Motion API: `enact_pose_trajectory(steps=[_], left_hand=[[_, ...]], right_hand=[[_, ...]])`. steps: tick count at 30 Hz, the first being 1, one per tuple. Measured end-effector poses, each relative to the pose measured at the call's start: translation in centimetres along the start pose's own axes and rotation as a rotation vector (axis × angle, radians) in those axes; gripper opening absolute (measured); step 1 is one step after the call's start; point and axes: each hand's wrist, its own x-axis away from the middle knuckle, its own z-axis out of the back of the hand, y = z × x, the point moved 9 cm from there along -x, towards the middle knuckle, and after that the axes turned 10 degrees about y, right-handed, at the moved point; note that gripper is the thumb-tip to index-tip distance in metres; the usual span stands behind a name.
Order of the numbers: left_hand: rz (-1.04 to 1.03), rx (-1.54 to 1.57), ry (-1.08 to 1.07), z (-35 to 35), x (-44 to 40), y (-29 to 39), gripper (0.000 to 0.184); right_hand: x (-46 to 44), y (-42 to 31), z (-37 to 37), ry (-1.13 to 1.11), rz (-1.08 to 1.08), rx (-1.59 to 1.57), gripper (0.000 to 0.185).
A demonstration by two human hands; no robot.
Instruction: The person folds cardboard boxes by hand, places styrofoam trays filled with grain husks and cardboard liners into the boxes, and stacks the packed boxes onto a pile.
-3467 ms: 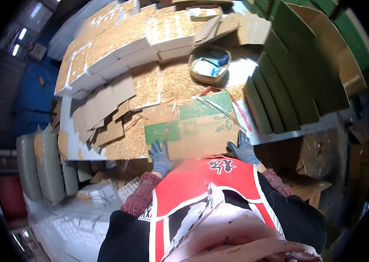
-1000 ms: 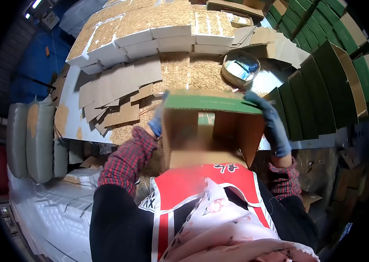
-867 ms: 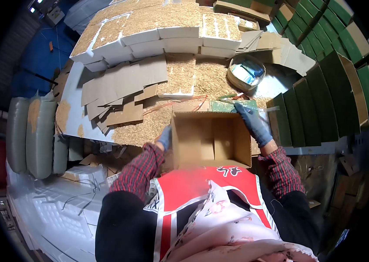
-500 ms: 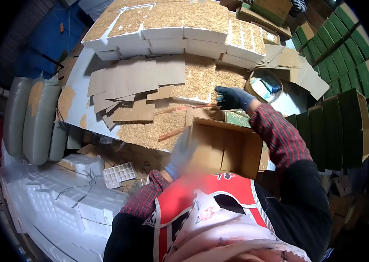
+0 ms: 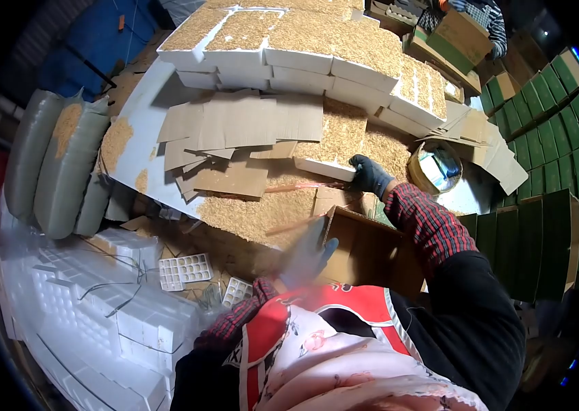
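Note:
My right hand, in a dark glove, is closed on the front right corner of a white foam tray filled with golden husks or shavings. Nearer to me stands a cardboard box, its top open towards me. Against its left wall is my left hand, gloved and blurred, with the thumb showing on the inner side and the fingers along the outside. Its grip looks closed on the wall, though the smear hides the details. Loose cardboard sheets lie left of the tray.
Stacked husk-filled foam trays rise at the back. A round basket sits right of my right hand. Green boxes line the right side; white foam trays lie lower left. Another person's sleeve shows at the far right, beside a box.
My right hand has come down and closed on the foam tray's corner. My left hand has shifted right, onto the box's wall. The view has turned, and another person with a box shows more fully.

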Motion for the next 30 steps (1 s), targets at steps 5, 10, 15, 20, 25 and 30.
enact_pose_trajectory(steps=[5, 10, 15, 20, 25, 30], left_hand=[[-0.038, 0.004, 0.030, -0.3, -0.3, -0.1, 0.069], [0.015, 0.128, -0.008, -0.6, 0.1, 1.6, 0.069], [-0.137, 0.287, -0.002, -3.3, -0.9, -4.1, 0.066], [-0.232, 0.160, -0.158, -3.0, -1.1, -0.3, 0.057], [-0.386, 0.209, -0.113, -4.6, -3.9, -5.4, 0.050], [-0.100, 0.296, -0.214, -2.7, -2.6, 4.0, 0.050]], right_hand=[[-0.8, 8.8, -4.3, 0.204, -0.201, -0.549, 0.054], [3.9, 1.1, 4.1, 0.058, -0.794, -1.052, 0.048], [15.1, -5.5, 17.8, 0.105, -1.008, -1.191, 0.025], [22.7, -9.0, 27.6, 0.065, -0.908, -0.927, 0.056], [24.9, -11.5, 27.3, -0.277, -0.754, -0.756, 0.076], [22.5, -14.7, 23.6, -0.516, -0.624, -0.535, 0.058]])
